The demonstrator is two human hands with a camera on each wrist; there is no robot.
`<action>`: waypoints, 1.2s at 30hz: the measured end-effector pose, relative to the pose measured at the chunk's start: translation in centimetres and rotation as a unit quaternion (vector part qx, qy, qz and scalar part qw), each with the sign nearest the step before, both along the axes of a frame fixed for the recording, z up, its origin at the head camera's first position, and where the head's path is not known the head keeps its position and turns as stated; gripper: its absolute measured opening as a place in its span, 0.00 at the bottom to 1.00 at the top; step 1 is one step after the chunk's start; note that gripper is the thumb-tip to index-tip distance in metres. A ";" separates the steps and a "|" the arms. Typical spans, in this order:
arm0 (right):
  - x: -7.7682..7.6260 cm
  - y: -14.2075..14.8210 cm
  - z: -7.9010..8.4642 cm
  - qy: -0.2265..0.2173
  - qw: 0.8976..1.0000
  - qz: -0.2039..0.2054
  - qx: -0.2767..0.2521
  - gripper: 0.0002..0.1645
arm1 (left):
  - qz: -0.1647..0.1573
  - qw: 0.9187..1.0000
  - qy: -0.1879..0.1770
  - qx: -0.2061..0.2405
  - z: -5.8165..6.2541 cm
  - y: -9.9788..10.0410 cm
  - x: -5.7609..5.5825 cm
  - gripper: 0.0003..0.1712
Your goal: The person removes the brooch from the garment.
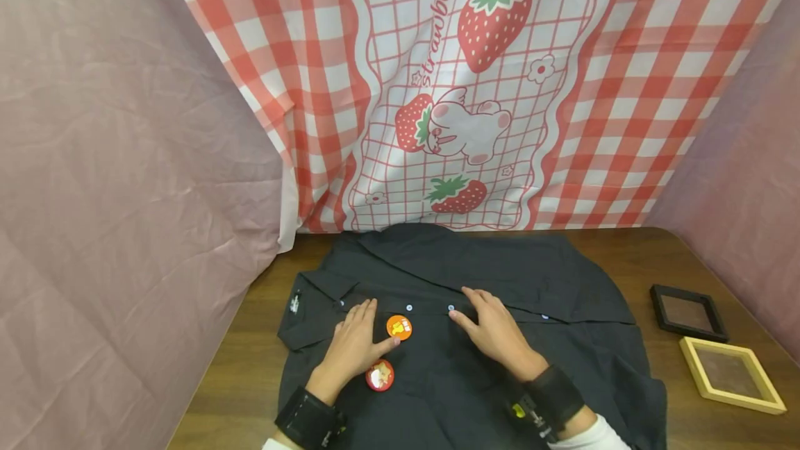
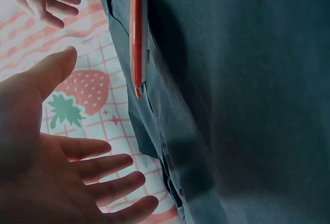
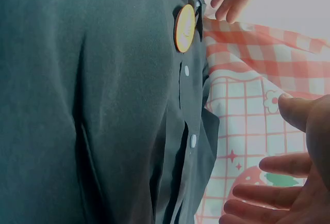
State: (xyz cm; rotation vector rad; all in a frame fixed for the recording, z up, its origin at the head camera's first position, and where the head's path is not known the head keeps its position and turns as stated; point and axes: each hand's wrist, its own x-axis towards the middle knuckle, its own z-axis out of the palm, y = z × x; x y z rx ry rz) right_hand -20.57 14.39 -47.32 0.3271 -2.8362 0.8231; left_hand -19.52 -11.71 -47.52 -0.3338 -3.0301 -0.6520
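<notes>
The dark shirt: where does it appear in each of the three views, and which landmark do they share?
Head: lower middle, the dark shirt lies spread on the table.
Left wrist: it fills the right side.
Right wrist: it fills the left side.
Shared landmark: the strawberry cloth, partly visible in both wrist views.

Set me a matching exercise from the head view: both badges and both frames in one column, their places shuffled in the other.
Things
1. orange badge
2. red badge
3. black frame
4. yellow frame

Places
A. on the tabletop, the frame nearer the viewer
B. on the shirt, the badge farther from the buttons
C. on the tabletop, the frame farther from the viewer
D. on the shirt, the badge closer to the buttons

Pairs: 1-D, 2-B, 3-C, 4-A
</notes>
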 end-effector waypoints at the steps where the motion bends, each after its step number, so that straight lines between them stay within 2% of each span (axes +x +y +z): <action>1: 0.0 0.0 0.0 0.001 1.000 0.000 -0.001 0.36 | 0.000 1.000 -0.001 -0.002 0.0 0.0 0.0 0.50; 9: 0.1 -0.4 0.0 0.003 1.000 0.003 -0.005 0.35 | -0.001 1.000 -0.005 -0.004 -0.1 0.0 0.0 0.49; 17: 0.0 -0.6 -0.2 -0.020 1.000 -0.002 -0.009 0.35 | -0.001 1.000 -0.008 0.000 -0.2 0.2 0.0 0.48; 36: 0.3 -1.4 -0.3 -0.018 1.000 -0.003 -0.008 0.33 | -0.001 1.000 -0.021 0.003 -0.5 0.3 0.3 0.48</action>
